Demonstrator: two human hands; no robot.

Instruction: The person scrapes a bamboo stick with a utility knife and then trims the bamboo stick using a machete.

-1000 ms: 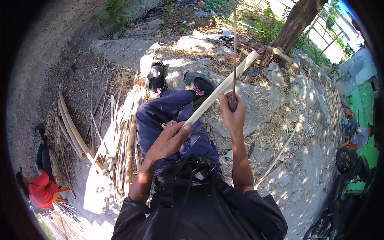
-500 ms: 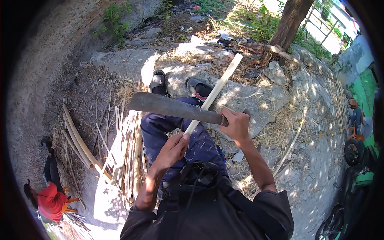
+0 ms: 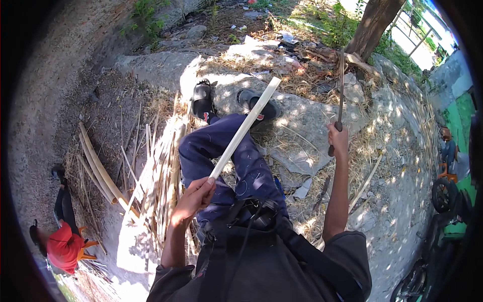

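Note:
My left hand (image 3: pixel 197 195) is closed round the lower end of a pale bamboo strip (image 3: pixel 245 127), which slants up and to the right above my legs. Out to the right, my right hand (image 3: pixel 338 139) grips the handle of a machete (image 3: pixel 342 90). Its blade points away from me, seen nearly edge-on, and is apart from the strip. Beside my left leg lies a bundle of split bamboo strips (image 3: pixel 163 171) on the ground.
Two thicker bamboo lengths (image 3: pixel 100 173) lie at the left. Beyond them a person in red (image 3: pixel 65 250) sits on an orange stool (image 3: pixel 88 246). Dry shavings and stones cover the ground ahead, near a tree trunk (image 3: pixel 373 30). A motorcycle (image 3: pixel 443 221) stands at the far right.
The machete has left the strip and swung right, turning from lying across it to pointing away from me. My left hand has drawn the strip lower and to the left.

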